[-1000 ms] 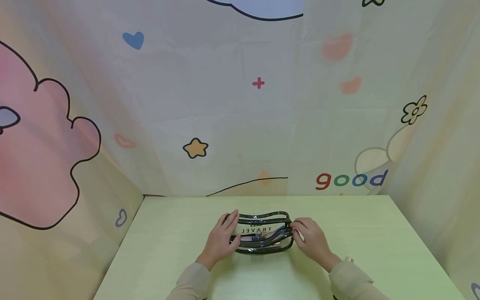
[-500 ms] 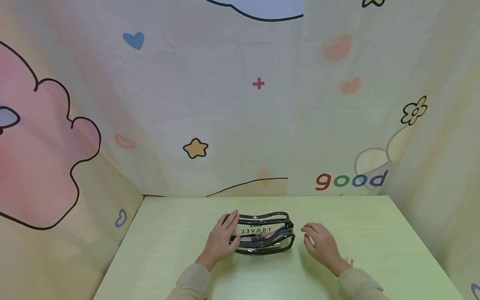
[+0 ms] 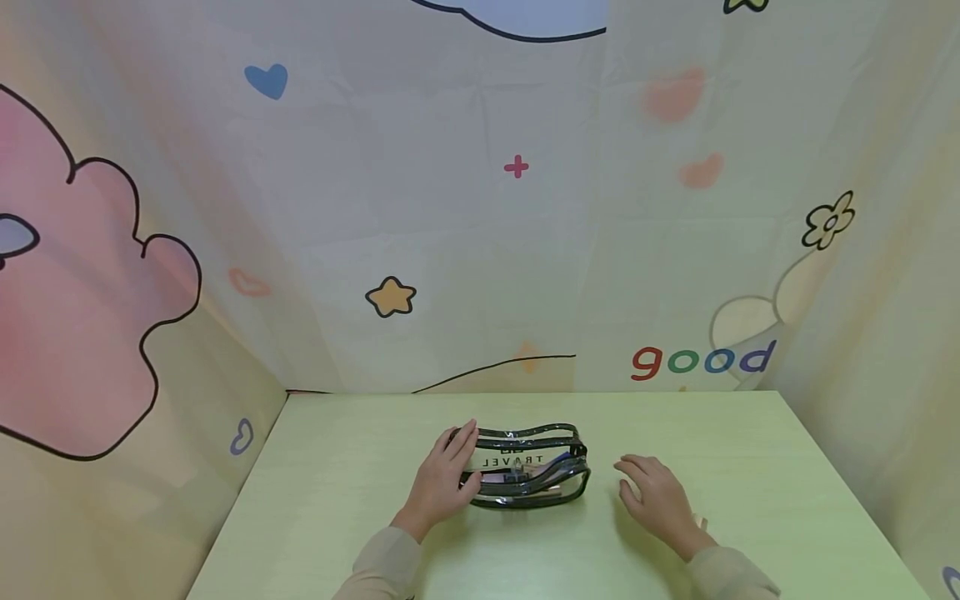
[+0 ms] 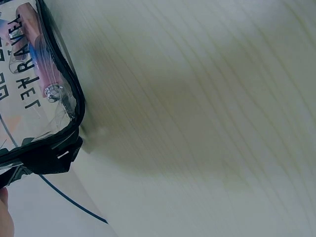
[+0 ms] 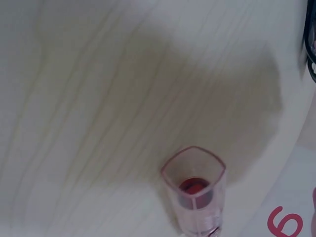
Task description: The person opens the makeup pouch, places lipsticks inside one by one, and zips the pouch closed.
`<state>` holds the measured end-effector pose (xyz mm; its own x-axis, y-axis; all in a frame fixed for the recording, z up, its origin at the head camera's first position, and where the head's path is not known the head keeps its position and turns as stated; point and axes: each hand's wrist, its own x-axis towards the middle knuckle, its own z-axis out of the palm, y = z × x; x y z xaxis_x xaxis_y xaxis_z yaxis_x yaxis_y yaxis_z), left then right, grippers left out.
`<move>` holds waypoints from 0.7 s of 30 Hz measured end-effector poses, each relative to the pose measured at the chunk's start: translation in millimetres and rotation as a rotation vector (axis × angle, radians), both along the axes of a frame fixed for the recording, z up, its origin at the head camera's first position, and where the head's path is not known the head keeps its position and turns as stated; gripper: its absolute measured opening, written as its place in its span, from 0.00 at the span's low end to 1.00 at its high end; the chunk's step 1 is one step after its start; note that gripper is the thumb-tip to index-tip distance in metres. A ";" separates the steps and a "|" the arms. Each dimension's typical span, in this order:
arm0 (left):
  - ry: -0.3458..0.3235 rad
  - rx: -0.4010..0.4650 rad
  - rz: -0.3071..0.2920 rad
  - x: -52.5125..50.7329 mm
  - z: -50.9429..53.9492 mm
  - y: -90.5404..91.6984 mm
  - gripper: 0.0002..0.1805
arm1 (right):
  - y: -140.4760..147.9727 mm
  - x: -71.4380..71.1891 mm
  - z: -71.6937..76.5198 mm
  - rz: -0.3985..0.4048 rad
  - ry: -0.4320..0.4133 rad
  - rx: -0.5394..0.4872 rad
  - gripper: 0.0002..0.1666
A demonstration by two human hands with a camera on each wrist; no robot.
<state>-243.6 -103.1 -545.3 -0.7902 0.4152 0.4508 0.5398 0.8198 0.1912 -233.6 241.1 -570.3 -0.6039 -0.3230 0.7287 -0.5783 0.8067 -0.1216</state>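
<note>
One clear, black-trimmed TRAVEL pouch (image 3: 513,461) is sitting near the middle of the tabletop (image 3: 757,467), with small pink and blue items (image 4: 45,69) showing through its wall; left hand (image 3: 441,482) is gripping its left end, fingers at the far edge, thumb at the near edge. Right hand (image 3: 657,497) is hovering to the right, apart from the pouch, fingers loosely bent and holding nothing. Right wrist view is showing a clear open-topped container (image 5: 200,217), something red inside; can't tell if it's standing or lying.
</note>
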 end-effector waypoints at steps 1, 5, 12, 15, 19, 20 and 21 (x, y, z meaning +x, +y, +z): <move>0.003 0.000 -0.001 -0.2 -0.2 -0.1 0.33 | 1.5 0.8 -0.9 -0.009 -0.014 0.007 0.14; 0.014 -0.005 -0.003 -1.1 -1.2 -0.4 0.33 | 7.1 4.5 -3.4 -0.037 -0.059 0.036 0.16; 0.006 -0.003 -0.004 -0.7 -0.4 -0.4 0.33 | 16.3 9.0 -5.1 -0.057 -0.101 0.061 0.21; 0.003 -0.003 -0.004 -0.4 0.0 -0.3 0.33 | 20.5 10.9 -6.4 -0.067 -0.121 0.073 0.22; 0.002 0.006 -0.004 -0.1 0.2 -0.1 0.33 | 26.3 13.4 -8.6 -0.069 -0.140 0.081 0.23; 0.004 0.008 -0.004 0.0 0.2 0.0 0.33 | 27.7 14.1 -8.9 -0.068 -0.140 0.080 0.24; 0.005 0.012 -0.004 0.1 0.3 0.2 0.33 | 29.1 14.7 -9.3 -0.065 -0.139 0.078 0.24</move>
<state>-243.5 -102.9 -545.0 -0.7861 0.4127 0.4601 0.5441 0.8153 0.1982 -218.8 270.3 -579.6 -0.7183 -0.3325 0.6111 -0.5068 0.8519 -0.1323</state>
